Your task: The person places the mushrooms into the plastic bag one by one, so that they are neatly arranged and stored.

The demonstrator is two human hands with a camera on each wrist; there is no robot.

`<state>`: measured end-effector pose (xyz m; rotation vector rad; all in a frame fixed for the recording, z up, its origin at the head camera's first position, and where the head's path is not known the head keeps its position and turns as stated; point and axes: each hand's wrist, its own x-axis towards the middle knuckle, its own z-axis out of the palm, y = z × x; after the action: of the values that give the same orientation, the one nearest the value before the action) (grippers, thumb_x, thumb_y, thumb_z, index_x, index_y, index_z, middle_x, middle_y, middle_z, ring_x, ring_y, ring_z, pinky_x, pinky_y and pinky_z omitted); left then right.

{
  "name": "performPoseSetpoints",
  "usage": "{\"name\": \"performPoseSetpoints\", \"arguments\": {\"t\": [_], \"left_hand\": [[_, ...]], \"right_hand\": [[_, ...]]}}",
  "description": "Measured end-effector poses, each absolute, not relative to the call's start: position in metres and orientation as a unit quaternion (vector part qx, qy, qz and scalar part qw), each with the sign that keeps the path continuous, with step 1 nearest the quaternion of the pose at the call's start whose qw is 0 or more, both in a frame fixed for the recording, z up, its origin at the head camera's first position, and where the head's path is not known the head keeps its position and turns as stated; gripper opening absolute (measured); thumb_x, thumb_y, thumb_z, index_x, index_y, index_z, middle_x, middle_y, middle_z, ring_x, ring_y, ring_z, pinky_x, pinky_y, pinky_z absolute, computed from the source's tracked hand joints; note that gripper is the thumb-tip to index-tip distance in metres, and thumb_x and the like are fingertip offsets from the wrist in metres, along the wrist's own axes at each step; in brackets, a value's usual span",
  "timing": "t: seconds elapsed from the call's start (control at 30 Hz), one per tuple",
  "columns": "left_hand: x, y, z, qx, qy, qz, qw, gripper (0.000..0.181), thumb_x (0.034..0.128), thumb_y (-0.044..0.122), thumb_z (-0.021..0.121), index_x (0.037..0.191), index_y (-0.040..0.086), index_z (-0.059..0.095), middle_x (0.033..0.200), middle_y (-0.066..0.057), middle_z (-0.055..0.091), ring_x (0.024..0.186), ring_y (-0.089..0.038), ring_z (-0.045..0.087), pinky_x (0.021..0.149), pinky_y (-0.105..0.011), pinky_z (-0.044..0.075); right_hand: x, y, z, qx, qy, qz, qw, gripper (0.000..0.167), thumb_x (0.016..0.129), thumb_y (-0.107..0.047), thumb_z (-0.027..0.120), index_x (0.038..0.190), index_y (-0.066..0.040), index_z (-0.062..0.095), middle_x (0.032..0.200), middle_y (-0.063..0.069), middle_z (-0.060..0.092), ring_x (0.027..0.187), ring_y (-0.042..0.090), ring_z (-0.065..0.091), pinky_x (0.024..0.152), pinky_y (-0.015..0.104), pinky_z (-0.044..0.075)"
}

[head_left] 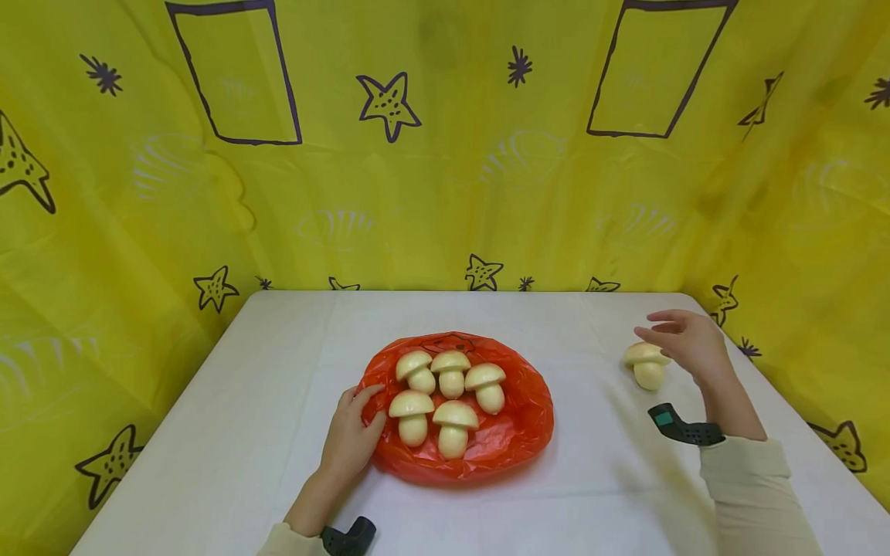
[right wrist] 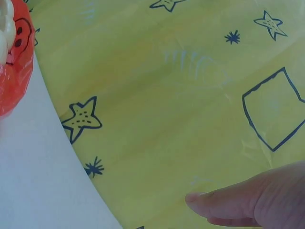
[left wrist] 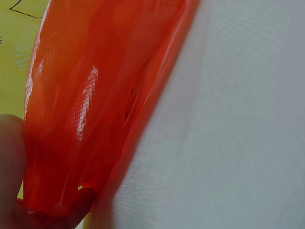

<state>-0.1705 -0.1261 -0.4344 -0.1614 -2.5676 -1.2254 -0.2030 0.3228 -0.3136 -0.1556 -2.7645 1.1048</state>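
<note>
A red plastic bag (head_left: 524,421) lies spread on the white table, its rim rolled into a bowl shape. Several cream-coloured toy mushrooms (head_left: 453,417) lie inside it. At the bag's left edge my left hand (head_left: 351,432) grips the rim; the left wrist view shows the red plastic (left wrist: 90,119) between thumb and fingers. A single toy mushroom (head_left: 649,366) is on the table to the right. My right hand (head_left: 688,340) hovers just above and beside it, fingers loosely extended with nothing between them. In the right wrist view only part of that hand (right wrist: 257,200) shows, without the mushroom.
A white cloth covers the table (head_left: 243,417). Yellow curtains (head_left: 445,185) with drawn stars hang behind it and along both sides. Each wrist wears a dark band, one of them the right band (head_left: 688,431).
</note>
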Motion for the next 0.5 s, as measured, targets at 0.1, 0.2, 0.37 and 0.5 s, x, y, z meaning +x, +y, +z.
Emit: {"name": "performPoseSetpoints", "arguments": {"t": [0.1,0.2,0.37,0.5], "left_hand": [[-0.171,-0.126,-0.435,-0.057,-0.891,-0.426,0.145,0.034,0.0836,0.006,0.059,0.117,0.004,0.059,0.118,-0.02,0.048,0.107,-0.035,0.05,0.089,-0.048,0.044],[-0.171,-0.126,-0.435,-0.056,-0.891,-0.427,0.146,0.034,0.0836,0.006,0.059,0.117,0.004,0.059,0.118,-0.02,0.048,0.107,-0.034,0.05,0.089,-0.048,0.044],[-0.171,-0.126,-0.435,-0.056,-0.891,-0.428,0.144,0.034,0.0837,0.006,0.059,0.118,0.004,0.059,0.118,-0.019,0.048,0.106,-0.034,0.05,0.089,-0.047,0.045],[-0.171,-0.125,-0.435,-0.056,-0.891,-0.429,0.141,0.034,0.0843,0.006,0.059,0.118,0.004,0.059,0.118,-0.019,0.047,0.107,-0.034,0.05,0.088,-0.047,0.045]], "right_hand": [[-0.204,0.326,-0.315,-0.065,-0.924,0.37,0.07,0.063,0.086,-0.04,0.06,0.121,0.011,0.049,0.113,0.033,0.051,0.088,0.036,0.056,0.065,0.029,0.052],[-0.205,0.329,-0.316,-0.075,-0.922,0.375,0.057,0.064,0.086,-0.04,0.061,0.122,0.011,0.047,0.115,0.033,0.05,0.09,0.036,0.055,0.069,0.035,0.053],[-0.207,0.334,-0.319,-0.087,-0.925,0.366,0.046,0.065,0.086,-0.04,0.06,0.123,0.012,0.046,0.116,0.034,0.048,0.094,0.04,0.052,0.075,0.044,0.05],[-0.209,0.339,-0.323,-0.101,-0.931,0.351,0.027,0.065,0.086,-0.04,0.06,0.124,0.012,0.045,0.119,0.036,0.045,0.101,0.047,0.044,0.078,0.054,0.044]]}}
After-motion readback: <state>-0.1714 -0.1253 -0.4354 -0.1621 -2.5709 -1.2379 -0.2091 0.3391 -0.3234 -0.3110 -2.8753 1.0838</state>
